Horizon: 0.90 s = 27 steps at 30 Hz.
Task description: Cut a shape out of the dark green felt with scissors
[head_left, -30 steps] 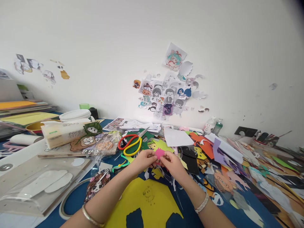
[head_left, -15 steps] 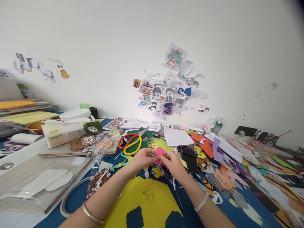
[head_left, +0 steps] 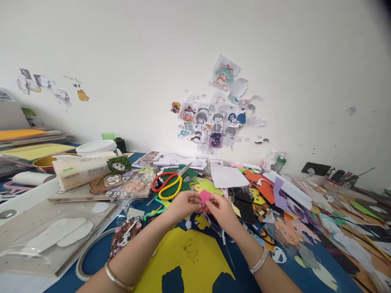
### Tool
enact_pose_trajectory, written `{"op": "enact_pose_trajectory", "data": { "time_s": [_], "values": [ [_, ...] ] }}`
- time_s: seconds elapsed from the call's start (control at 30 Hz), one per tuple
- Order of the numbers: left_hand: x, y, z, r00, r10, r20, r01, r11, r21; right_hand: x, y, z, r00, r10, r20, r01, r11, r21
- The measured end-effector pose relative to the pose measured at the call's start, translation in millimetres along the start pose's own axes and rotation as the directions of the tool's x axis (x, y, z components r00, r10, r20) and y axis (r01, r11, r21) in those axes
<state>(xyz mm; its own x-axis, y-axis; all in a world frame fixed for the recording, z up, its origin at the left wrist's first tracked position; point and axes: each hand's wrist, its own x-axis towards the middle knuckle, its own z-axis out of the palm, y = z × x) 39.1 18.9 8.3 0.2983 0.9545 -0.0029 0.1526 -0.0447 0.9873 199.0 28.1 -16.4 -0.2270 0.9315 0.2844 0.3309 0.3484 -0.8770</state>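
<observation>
A small pink paper cutout (head_left: 205, 196) with jagged edges is held up between my two hands. My left hand (head_left: 187, 203) pinches its left side, and my right hand (head_left: 218, 204) grips its right side between thumb and fingers. Below them lies a yellow paper sheet (head_left: 180, 256) with a small pencil-drawn figure and cut-out gaps along its lower edge. Just beyond my left hand rest scissors (head_left: 170, 185) with red and yellow handles, blades slightly apart. Light-green paper (head_left: 210, 186) lies behind the cutout.
Left are a tissue pack (head_left: 82, 171), a board (head_left: 58, 236) under plastic, and a tape roll (head_left: 80, 264). A white paper piece (head_left: 229, 176), orange scraps (head_left: 264, 187) and purple scraps (head_left: 287, 199) crowd the right. Bottles (head_left: 270, 160) stand by the wall, which bears pinned drawings (head_left: 214, 122).
Hardly anything differs. Both hands keep hold of the pink cutout in nearly the same place, and the view has shifted very slightly.
</observation>
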Motion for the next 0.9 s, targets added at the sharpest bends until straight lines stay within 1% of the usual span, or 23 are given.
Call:
{"op": "enact_pose_trajectory", "data": {
  "time_s": [0.23, 0.37, 0.53, 0.67, 0.9],
  "values": [
    [-2, 4, 0.7, 0.999, 0.031, 0.016, -0.032, 0.999, 0.041, -1, -1, 0, 1.000, 0.006, -0.005, -0.006, 1.000, 0.012],
    [-5, 10, 2.6, 0.999, 0.038, 0.028, -0.039, 0.999, 0.023, -1, -4, 0, 0.998, 0.036, 0.044, -0.040, 0.995, 0.090],
    [-5, 10, 2.3, 0.998, 0.061, 0.026, -0.061, 0.998, 0.006, -3, -11, -2, 0.988, 0.105, 0.117, -0.126, 0.975, 0.185],
    [-4, 10, 2.4, 0.998, 0.061, 0.019, -0.061, 0.998, -0.012, -5, -13, -4, 0.981, 0.139, 0.134, -0.167, 0.960, 0.226],
    [-2, 6, 3.0, 0.998, 0.066, 0.011, -0.066, 0.997, -0.050, -4, -12, -2, 0.976, 0.150, 0.156, -0.189, 0.943, 0.274]
  ]
}}
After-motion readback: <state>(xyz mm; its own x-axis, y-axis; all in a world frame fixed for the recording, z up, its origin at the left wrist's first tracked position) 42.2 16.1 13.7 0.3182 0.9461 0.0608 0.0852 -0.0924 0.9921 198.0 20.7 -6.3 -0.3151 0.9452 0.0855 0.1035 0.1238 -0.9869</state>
